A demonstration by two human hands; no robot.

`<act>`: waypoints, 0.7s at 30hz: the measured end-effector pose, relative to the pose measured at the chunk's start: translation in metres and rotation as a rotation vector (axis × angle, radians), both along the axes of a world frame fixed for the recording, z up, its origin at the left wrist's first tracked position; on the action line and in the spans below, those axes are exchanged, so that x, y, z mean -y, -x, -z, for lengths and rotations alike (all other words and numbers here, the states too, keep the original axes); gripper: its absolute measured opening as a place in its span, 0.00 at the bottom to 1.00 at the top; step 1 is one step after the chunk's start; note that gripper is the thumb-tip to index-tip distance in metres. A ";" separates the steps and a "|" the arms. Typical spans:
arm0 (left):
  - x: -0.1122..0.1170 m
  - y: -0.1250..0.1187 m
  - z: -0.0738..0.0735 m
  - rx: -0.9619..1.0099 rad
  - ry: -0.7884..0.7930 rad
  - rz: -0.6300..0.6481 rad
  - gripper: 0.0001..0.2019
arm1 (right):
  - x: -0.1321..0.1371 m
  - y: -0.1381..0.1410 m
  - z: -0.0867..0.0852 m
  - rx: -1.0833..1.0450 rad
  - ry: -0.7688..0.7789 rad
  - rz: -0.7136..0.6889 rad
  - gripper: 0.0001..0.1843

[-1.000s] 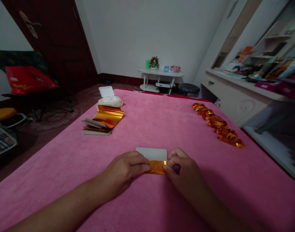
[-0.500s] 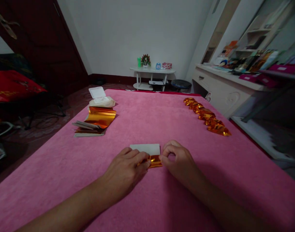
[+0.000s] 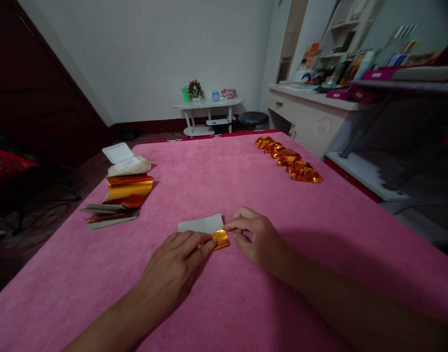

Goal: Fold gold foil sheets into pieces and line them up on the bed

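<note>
A small sheet of gold foil paper (image 3: 219, 238), white on its back, lies partly folded on the pink cloth (image 3: 224, 186) in front of me. My left hand (image 3: 172, 266) presses its fingertips flat on the left part of the folded gold strip. My right hand (image 3: 255, 239) pinches the strip's right end between thumb and forefinger. The white back of the sheet shows just beyond my fingers.
A stack of gold foil sheets (image 3: 117, 200) with a curled top sheet lies at the left, with a white wipes pack (image 3: 126, 161) behind it. A row of several folded gold pieces (image 3: 288, 159) lies at the far right. A desk and shelves (image 3: 319, 107) stand beyond the table's right edge.
The visible gold strip has grown shorter as my hands closed toward each other over it. The camera has turned to the right, shifting everything left in view.
</note>
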State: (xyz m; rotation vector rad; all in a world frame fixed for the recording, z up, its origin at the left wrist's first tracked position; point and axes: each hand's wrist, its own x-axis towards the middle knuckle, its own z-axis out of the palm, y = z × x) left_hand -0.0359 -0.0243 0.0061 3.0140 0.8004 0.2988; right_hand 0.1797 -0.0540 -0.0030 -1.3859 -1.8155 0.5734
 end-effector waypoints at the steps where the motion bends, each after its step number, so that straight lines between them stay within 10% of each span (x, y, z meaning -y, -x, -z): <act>1: 0.000 0.000 0.000 -0.003 0.002 0.002 0.19 | 0.001 0.000 0.000 0.039 -0.014 -0.015 0.16; 21: 0.038 0.025 0.014 0.042 -0.220 -0.156 0.21 | 0.009 0.016 -0.009 0.554 -0.247 -0.125 0.17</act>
